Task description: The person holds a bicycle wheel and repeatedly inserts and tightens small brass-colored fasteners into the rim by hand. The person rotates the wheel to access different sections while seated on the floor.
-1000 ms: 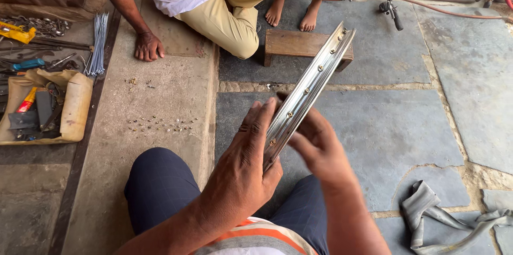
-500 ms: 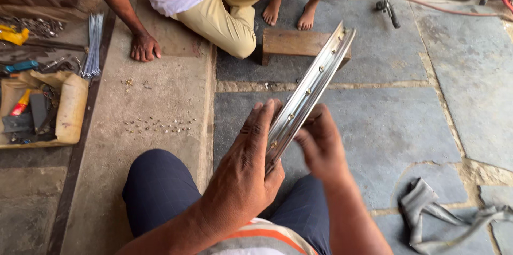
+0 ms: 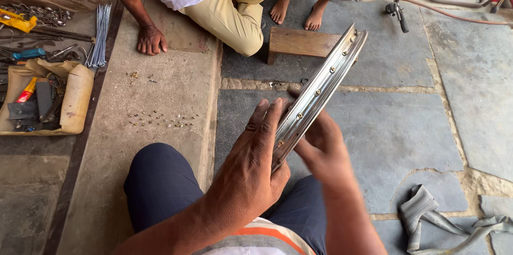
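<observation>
A shiny metal bicycle wheel rim [image 3: 326, 81] with small brass nipples in its holes stands edge-on in front of me, over my lap. My left hand [image 3: 256, 164] grips the rim's near part from the left, thumb and fingers wrapped around it. On the right side my right hand [image 3: 320, 151] touches the same stretch of rim, fingers curled against its inner face. What the right fingertips pinch is hidden. My knees in dark blue trousers sit under the rim.
Small brass nipples [image 3: 160, 119] lie scattered on the concrete slab. A bundle of spokes [image 3: 99, 41] and an open tool box [image 3: 45, 100] lie at left. Another person sits opposite, hand [image 3: 151, 40] on the ground, beside a low wooden stool [image 3: 299, 42]. A grey rag [image 3: 427, 217] lies at right.
The rim has stayed nearly still in my left hand. My right hand has shifted slightly along the rim's near section.
</observation>
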